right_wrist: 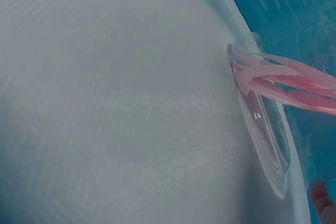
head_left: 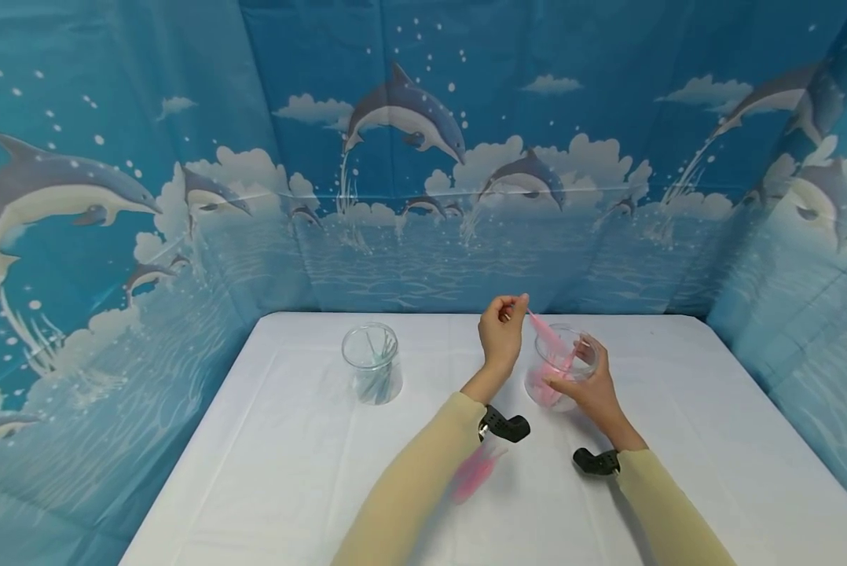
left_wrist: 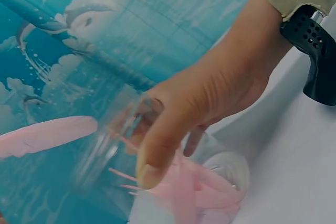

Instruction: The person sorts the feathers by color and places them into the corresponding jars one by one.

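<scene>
My left hand (head_left: 503,334) is raised beside a clear jar (head_left: 537,381) and pinches a pink feather (head_left: 547,332) by its thin end. The feather slants down over the jar's mouth; its broad part (left_wrist: 50,136) shows in the left wrist view. My right hand (head_left: 596,389) grips the jar from the right, thumb in front and fingers behind. Several pink feathers (left_wrist: 191,190) stand inside the jar. In the right wrist view, the jar's base (right_wrist: 262,135) and feathers (right_wrist: 283,80) show, with one fingertip (right_wrist: 323,203) at the lower right corner.
Left on the white table (head_left: 275,472) stands another clear jar (head_left: 370,363) holding several pale blue-grey slender pieces. More pink feathers (head_left: 474,475) lie near my left sleeve (head_left: 416,479), which partly covers them. A dolphin-print curtain (head_left: 423,259) hangs behind the table.
</scene>
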Action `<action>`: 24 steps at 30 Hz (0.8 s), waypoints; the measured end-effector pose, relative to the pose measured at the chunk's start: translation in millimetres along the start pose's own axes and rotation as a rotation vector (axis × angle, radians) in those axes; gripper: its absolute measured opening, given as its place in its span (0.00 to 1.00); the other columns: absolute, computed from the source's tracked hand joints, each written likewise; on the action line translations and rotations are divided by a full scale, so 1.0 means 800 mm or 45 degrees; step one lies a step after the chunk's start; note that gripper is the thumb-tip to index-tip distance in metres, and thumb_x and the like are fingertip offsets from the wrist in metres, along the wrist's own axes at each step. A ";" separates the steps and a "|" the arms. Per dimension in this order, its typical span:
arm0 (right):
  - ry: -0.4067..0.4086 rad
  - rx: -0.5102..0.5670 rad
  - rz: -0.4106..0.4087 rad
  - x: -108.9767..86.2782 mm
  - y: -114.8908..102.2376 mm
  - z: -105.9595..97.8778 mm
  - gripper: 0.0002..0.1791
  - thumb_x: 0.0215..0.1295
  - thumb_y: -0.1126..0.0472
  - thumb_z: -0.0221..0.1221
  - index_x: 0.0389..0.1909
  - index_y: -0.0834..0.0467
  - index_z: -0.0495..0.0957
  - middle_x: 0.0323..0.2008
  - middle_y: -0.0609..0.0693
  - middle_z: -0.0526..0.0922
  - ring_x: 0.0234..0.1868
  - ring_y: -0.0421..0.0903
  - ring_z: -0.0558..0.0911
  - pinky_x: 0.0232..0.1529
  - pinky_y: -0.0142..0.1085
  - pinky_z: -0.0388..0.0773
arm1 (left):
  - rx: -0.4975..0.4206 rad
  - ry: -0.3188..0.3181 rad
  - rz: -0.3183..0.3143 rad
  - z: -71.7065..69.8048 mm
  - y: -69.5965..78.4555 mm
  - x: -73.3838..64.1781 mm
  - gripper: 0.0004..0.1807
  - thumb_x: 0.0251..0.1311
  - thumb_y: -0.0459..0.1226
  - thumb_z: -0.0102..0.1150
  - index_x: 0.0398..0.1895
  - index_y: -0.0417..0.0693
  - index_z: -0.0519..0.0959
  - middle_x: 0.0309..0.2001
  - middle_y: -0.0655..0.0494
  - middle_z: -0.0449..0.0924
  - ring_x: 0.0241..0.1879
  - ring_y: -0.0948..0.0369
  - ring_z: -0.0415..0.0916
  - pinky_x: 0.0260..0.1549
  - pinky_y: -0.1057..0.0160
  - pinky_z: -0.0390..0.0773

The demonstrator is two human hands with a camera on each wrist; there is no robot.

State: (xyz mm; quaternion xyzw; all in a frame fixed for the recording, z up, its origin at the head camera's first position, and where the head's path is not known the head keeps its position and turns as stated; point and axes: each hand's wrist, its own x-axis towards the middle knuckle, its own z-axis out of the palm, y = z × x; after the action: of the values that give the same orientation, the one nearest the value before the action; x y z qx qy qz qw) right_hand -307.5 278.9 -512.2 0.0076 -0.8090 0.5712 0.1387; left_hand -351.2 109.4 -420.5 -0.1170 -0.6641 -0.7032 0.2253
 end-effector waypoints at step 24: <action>-0.017 -0.003 -0.024 0.000 0.000 0.000 0.58 0.49 0.61 0.73 0.73 0.55 0.40 0.68 0.64 0.53 0.67 0.60 0.55 0.58 0.64 0.58 | 0.187 -0.221 -0.103 -0.037 -0.049 -0.031 0.12 0.57 0.46 0.65 0.35 0.47 0.81 0.22 0.64 0.67 0.18 0.68 0.59 0.19 0.69 0.63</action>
State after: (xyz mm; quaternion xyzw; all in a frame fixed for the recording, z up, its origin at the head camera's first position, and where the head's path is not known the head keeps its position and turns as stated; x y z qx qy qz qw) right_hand -307.3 278.7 -511.9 0.0186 -0.8105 0.5688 0.1388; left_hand -344.2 84.8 -469.1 -0.1339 -0.7349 -0.6485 0.1464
